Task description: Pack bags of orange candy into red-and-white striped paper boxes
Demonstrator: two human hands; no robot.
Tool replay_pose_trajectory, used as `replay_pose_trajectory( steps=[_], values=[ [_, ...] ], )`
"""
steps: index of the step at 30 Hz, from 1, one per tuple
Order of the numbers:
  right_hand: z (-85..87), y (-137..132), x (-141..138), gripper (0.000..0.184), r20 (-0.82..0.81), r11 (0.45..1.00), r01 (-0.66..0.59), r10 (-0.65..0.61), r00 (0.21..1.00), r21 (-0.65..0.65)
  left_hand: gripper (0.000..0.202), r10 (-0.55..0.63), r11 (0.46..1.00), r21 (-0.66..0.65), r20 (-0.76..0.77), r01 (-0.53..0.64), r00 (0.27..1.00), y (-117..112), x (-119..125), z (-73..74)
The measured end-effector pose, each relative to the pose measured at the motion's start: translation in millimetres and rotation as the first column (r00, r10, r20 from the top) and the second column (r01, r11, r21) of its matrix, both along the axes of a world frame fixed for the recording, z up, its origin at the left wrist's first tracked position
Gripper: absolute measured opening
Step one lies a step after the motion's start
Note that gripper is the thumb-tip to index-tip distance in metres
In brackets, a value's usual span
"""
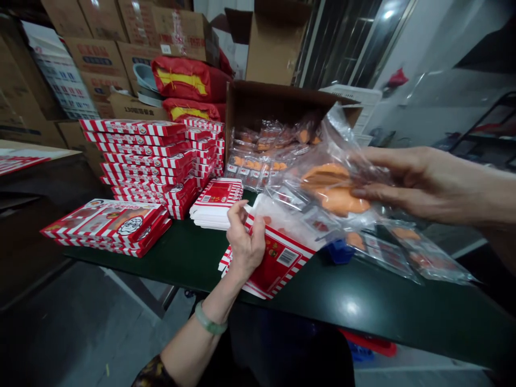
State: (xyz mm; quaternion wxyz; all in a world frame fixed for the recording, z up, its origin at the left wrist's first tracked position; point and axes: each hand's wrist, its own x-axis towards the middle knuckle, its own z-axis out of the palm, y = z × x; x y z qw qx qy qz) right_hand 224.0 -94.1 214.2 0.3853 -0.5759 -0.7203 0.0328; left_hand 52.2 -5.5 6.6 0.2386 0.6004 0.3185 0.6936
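A: Landmark: dark green table (pixel 403 306), glossy top, a ceiling light glinting on its near right part.

B: Behind its far left end?

A: Stacked brown cartons (pixel 97 56), printed labels; red sacks (pixel 183 78) with yellow bands lean against them.

B: Right of the table?

A: Pale wall (pixel 423 43), a dark window (pixel 350 43) with vertical bars and a bright reflection.

B: Below?

A: Grey floor (pixel 80 333), dim under the table's left edge.

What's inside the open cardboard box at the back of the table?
The open cardboard box holds clear plastic packets with orange pieces inside, piled loosely. The packet in the right hand covers the box's right side, so what lies there and underneath cannot be seen.
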Motion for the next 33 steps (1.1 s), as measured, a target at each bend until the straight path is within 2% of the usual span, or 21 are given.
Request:
replay_pose_trajectory(
  steps=[2,5,7,8,10,11,13,14,17,21,24,26,28,31,33],
  values=[
    [1.2,5.2,-5.7,0.017,0.166,0.972,-0.138,0.170,0.971,-0.188,0.035,-0.031,0.999,-0.024,0.033,0.032,0.999,-1.3,-1.0,-1.2],
    [-5.1,20.9,-6.3,0.021,0.276,0.900,-0.275,0.374,0.885,-0.337,0.029,-0.023,0.999,0.039,0.021,0.023,1.000,-1.7,-0.2,-3.6],
    [-17.4,31.7,-8.6,0.025,0.308,0.850,-0.296,0.450,0.838,-0.436,0.020,0.012,0.998,0.069,-0.014,-0.011,1.000,0.2,-0.3,-6.3],
    [-25.2,35.3,-11.3,0.028,0.331,0.848,-0.278,0.448,0.830,-0.451,0.017,0.033,0.997,0.067,-0.018,-0.031,0.999,1.7,-1.0,-7.9],
    [-41.0,36.8,-19.4,0.037,0.407,0.919,-0.189,0.329,0.852,-0.347,0.018,0.062,0.998,0.033,0.002,-0.062,0.998,4.5,-3.5,-10.8],
    [-48.0,34.7,-24.4,0.041,0.444,0.960,-0.135,0.235,0.865,-0.245,0.021,0.072,0.997,0.016,0.021,-0.072,0.997,5.3,-5.0,-11.8],
    [-58.8,27.2,-34.5,0.040,0.485,0.996,-0.070,0.086,0.870,-0.050,0.029,0.059,0.998,-0.022,0.045,-0.058,0.997,5.1,-7.3,-12.7],
    [-62.6,23.1,-39.3,0.033,0.499,0.998,-0.058,0.041,0.866,0.017,0.031,0.051,0.998,-0.035,0.061,-0.049,0.997,4.2,-7.6,-12.3],
    [-70.1,15.7,-51.9,0.014,0.550,0.994,-0.018,-0.047,0.834,0.112,0.035,0.032,0.996,-0.085,0.123,-0.021,0.992,0.5,-5.3,-8.5],
    [-80.4,19.2,-63.6,0.011,0.640,0.935,0.105,-0.311,0.702,0.338,0.037,-0.011,0.986,-0.164,0.178,0.040,0.984,-2.1,0.0,-2.7],
    [-93.2,26.8,-64.4,0.014,0.689,0.881,0.084,-0.421,0.590,0.466,0.035,-0.038,0.984,-0.164,0.191,0.070,0.981,-1.9,1.9,-1.7],
    [-103.4,31.7,-60.7,0.017,0.715,0.899,0.022,-0.363,0.598,0.438,0.033,-0.051,0.985,-0.151,0.181,0.079,0.982,-0.9,2.6,-2.1],
    [-112.3,34.6,-55.9,0.020,0.729,0.942,-0.054,-0.218,0.649,0.330,0.031,-0.057,0.985,-0.153,0.176,0.085,0.983,0.2,3.4,-2.6],
    [-117.5,33.5,-51.1,0.024,0.741,0.986,-0.143,0.031,0.671,0.089,0.029,-0.070,0.979,-0.176,0.190,0.104,0.979,0.4,4.1,-3.1],
    [-114.6,30.9,-49.9,0.030,0.729,0.980,-0.172,0.188,0.658,-0.097,0.029,-0.099,0.974,-0.181,0.204,0.137,0.974,-1.3,3.9,-4.2]
  ],
)
